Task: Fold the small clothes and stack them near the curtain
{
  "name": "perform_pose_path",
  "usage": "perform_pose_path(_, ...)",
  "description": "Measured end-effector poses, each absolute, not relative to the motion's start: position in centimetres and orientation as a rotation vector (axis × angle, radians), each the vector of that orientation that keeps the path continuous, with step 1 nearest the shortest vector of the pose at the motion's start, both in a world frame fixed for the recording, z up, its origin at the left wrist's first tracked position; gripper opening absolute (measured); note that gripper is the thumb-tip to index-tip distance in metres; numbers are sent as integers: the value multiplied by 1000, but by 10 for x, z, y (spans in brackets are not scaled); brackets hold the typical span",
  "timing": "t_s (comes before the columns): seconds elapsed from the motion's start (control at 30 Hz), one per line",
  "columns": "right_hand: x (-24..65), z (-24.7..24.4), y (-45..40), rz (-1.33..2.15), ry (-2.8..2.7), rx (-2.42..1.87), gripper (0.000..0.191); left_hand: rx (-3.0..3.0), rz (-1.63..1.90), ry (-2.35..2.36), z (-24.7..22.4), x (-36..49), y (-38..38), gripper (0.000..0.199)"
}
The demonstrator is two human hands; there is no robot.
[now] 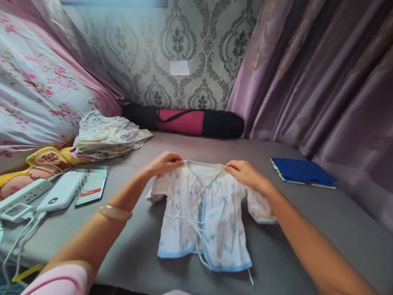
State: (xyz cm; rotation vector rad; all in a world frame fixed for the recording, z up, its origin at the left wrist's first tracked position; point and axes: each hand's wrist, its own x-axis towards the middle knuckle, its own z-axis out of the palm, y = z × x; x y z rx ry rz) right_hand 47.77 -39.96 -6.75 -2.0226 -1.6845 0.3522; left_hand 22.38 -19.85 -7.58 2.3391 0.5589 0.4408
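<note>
A small white baby shirt with blue trim and a faint blue print lies front side up on the grey bed surface. Its tie strings hang loose over the front. My left hand pinches the shirt at the shoulder on the left of the neckline. At the opposite shoulder my right hand grips the cloth between thumb and fingers. One sleeve spreads out under my right forearm; the other is partly bunched below my left hand.
To the left are a pile of folded baby clothes, a yellow cartoon cushion, a phone, a white power bank and a power strip with cables. A blue folded item lies right. A black-and-pink bag lines the wall.
</note>
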Motion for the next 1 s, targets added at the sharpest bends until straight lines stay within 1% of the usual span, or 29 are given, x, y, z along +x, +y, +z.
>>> perform_pose_path(0.1, 487, -115, -381, 345, -1699, -2239, 29, 2398, 351, 663, -125, 242, -185, 41)
perform_pose_path(0.17, 489, -132, -374, 329, -1735, -2350, 31, 2448, 303, 684, -144, 250, -180, 40)
perform_pose_path(0.23, 491, -138, -370, 308, -1780, -2420, 32, 2484, 260, 709, -153, 257, -175, 38)
perform_pose_path(0.4, 497, -134, -356, 218, -1834, -2532, 34, 2595, 196, 799, -155, 272, -161, 37)
perform_pose_path(0.5, 503, -134, -345, 224, -1833, -2571, 34, 2641, 164, 841, -153, 282, -152, 36)
perform_pose_path(0.7, 517, -137, -322, 208, -1797, -2591, 36, 2691, 170, 854, -149, 299, -135, 34)
perform_pose_path(1.0, 543, -142, -293, 205, -1765, -2577, 34, 2740, 139, 841, -144, 322, -109, 36)
